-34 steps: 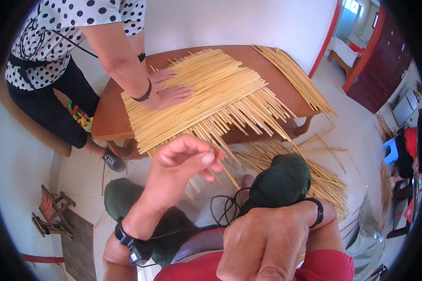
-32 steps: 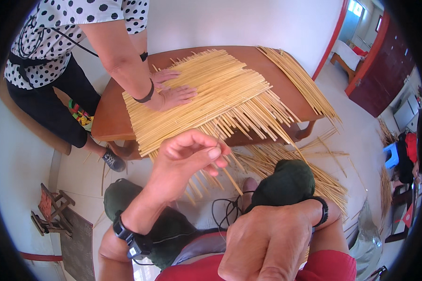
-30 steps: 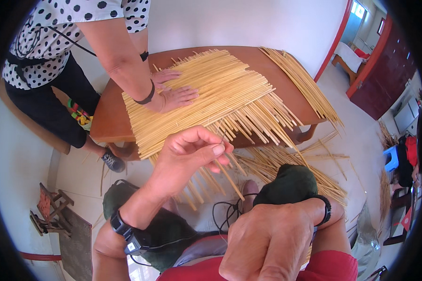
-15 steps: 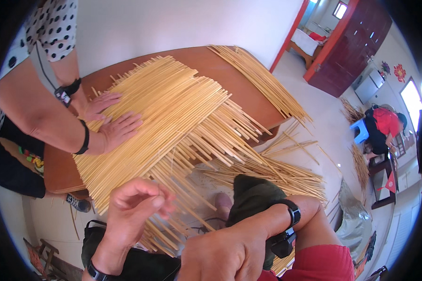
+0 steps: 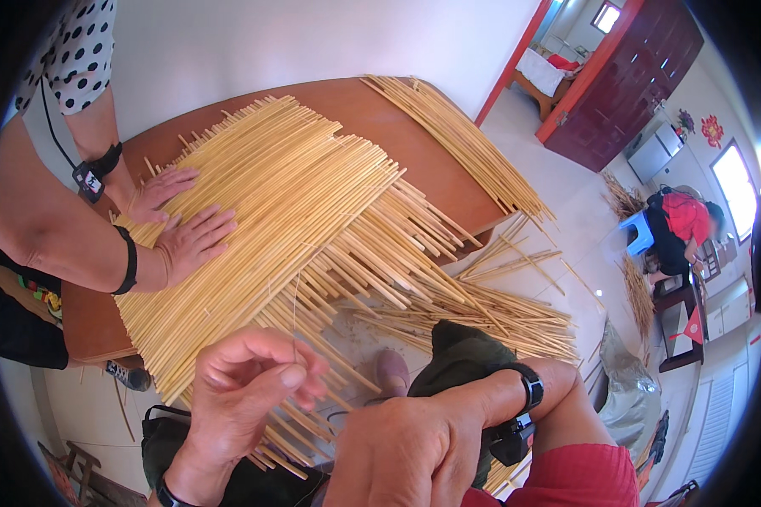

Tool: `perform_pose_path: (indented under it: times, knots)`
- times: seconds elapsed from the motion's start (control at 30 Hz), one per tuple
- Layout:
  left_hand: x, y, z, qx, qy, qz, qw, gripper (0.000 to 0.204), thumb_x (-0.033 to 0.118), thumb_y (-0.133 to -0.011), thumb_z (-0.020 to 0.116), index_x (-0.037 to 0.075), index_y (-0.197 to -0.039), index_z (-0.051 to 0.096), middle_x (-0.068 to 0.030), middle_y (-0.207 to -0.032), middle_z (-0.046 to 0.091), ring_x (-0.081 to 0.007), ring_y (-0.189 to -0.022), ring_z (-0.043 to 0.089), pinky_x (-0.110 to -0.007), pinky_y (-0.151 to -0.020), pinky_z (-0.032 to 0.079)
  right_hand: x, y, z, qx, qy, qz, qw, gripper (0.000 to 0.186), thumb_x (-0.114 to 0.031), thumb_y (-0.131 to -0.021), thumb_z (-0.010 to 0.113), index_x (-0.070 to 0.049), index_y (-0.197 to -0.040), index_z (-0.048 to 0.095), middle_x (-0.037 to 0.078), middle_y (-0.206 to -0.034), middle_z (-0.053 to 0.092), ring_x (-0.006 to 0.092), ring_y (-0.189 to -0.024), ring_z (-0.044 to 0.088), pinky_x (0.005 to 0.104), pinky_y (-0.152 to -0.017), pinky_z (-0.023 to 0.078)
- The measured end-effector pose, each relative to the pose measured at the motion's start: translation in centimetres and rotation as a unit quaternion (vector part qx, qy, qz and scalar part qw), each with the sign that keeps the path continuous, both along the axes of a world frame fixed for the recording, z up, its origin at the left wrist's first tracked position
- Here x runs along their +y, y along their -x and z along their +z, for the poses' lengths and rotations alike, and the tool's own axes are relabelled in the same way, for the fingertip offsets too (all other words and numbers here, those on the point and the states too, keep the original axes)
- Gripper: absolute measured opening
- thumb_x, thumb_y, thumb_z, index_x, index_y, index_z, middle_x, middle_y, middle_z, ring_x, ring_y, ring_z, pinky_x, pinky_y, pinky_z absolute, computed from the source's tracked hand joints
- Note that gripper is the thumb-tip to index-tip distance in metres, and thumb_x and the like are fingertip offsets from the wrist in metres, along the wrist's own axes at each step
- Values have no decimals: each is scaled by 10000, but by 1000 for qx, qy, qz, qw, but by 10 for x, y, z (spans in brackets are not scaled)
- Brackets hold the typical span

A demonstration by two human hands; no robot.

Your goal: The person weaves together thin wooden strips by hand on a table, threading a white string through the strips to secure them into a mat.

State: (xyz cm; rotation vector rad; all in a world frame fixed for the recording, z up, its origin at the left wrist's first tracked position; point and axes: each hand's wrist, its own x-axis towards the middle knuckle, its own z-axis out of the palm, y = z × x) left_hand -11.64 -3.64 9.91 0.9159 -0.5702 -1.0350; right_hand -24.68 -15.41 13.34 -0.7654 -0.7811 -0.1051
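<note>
My left hand (image 5: 245, 397) has thumb and fingers pinched on a thin thread (image 5: 295, 308), which runs up toward a mat of pale yellow straight sticks (image 5: 241, 194). My right hand (image 5: 406, 448) is low in the middle, fingers curled; what they hold is hidden. The mat lies on a brown wooden table (image 5: 402, 135), with loose stick ends jutting out toward me. A co-worker's two hands (image 5: 196, 245) press flat on its left part, apart from mine.
A stick bundle (image 5: 448, 135) lies along the table's back; more sticks (image 5: 516, 325) litter the floor by my knee. At right are a bent-over person in red (image 5: 685, 215), a blue stool (image 5: 637, 232) and a crumpled grey sheet (image 5: 621, 389). An open doorway is behind.
The view has swung, so the table and co-worker sit further left and the person at right shows more. My left hand is lower in the picture, still pinched; the co-worker's hands stay pressed down.
</note>
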Motion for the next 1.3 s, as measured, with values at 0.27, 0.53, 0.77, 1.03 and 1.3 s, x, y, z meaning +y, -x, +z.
perform_pose_path:
  times: [0.27,0.53,0.77,1.03,1.3]
  knots:
    - [-5,-1,-2,3,8,7,1000,82,21,-932,684,-5,-997,641,-194,-966,708,-200,-781,720,-301,-652,602,-2,-3,0,-23,4,24,999,197,-149,-903,765,47,-918,752,117,-790,706,192,-602,532,324,-491,392]
    - [-5,-3,-1,1,6,13,1000,76,8,-938,674,0,-1005,639,-185,-973,709,-183,-778,710,-295,-657,589,0,-6,-4,-54,21,-1,998,187,-131,-914,753,55,-913,744,106,-780,688,198,-602,553,332,-492,394]
    - [0,-6,1,2,10,32,999,76,-5,-936,673,5,-1007,646,-157,-994,712,-171,-829,706,-288,-677,583,-18,-13,3,31,120,-152,981,129,-103,-976,659,19,-938,684,73,-762,656,105,-603,575,253,-530,432]
    - [0,-11,-5,-29,60,93,993,78,9,-940,685,39,-1012,684,-78,-1089,656,-137,-889,657,-278,-739,564,-16,-21,0,300,198,-431,827,105,-94,-973,673,9,-971,660,1,-704,622,19,-573,535,187,-510,418]
    - [6,-14,2,-57,147,126,979,110,-34,-924,685,14,-1022,684,-48,-980,671,-120,-908,631,-282,-838,529,-9,-25,6,325,221,-400,828,114,-96,-968,680,10,-931,662,-9,-681,608,20,-550,532,187,-489,410]
